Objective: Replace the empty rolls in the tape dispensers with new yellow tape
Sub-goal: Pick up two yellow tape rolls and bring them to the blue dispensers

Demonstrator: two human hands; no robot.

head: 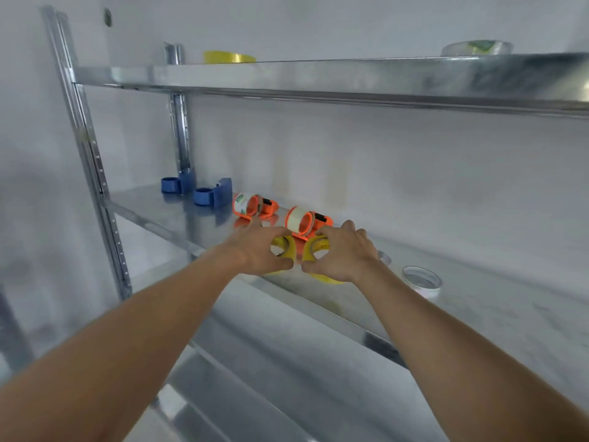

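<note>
My left hand [259, 250] grips a yellow tape roll [284, 247] at the front of the middle shelf [178, 215]. Beside it, my right hand [342, 253] grips a second yellow tape roll [315, 248]. Just behind the hands lie two orange tape dispensers, one [251, 205] on the left and one [307, 222] closer to my right hand, each with a pale roll on it. Two blue dispensers [212, 194] without rolls stand further left. A third yellow roll [228, 57] lies on the top shelf.
A clear tape roll [422, 280] lies to the right of my right hand on the middle shelf, a smaller one [384, 258] half hidden behind the wrist. Another clear roll [476, 47] sits on the top shelf at right. Metal uprights [92, 154] frame the left side.
</note>
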